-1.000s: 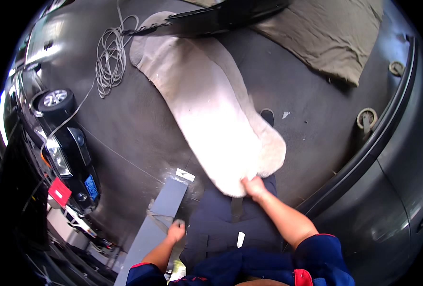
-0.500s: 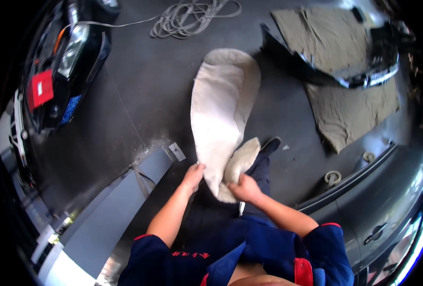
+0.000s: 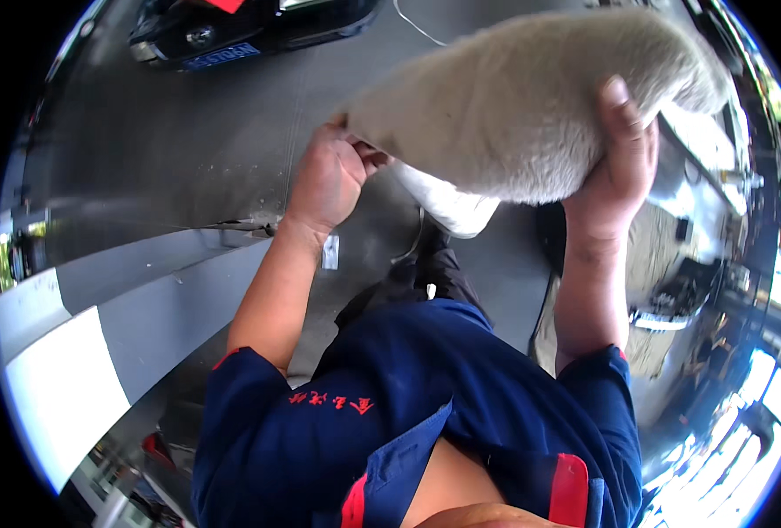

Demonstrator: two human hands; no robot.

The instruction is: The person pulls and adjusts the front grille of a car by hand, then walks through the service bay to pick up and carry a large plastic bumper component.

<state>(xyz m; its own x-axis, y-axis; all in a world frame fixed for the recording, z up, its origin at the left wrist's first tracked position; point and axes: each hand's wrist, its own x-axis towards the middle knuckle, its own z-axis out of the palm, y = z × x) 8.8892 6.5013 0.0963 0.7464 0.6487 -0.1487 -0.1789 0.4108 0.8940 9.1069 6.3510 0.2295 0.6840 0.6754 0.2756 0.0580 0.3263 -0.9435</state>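
Note:
A long plush seat cover (image 3: 496, 106), beige and furry on the side facing up, is held raised in front of me. My left hand (image 3: 329, 180) pinches its narrow end at the left. Farther right, my right hand (image 3: 619, 167) grips the near edge toward the wide end, thumb on the fur and fingers hidden beneath. Part of the white cloth underside (image 3: 452, 204) hangs below the near edge, above my legs.
A dark car front (image 3: 249, 40) stands at the far left. A grey and white beam-like structure (image 3: 144, 304) runs along my left. To the right, a detached bumper (image 3: 672, 304) lies by a tan cloth (image 3: 650, 255) on the floor.
The seat cover has come up from low before me and now shows its furry side instead of the white one. My right hand has moved up and right. My view has swung left.

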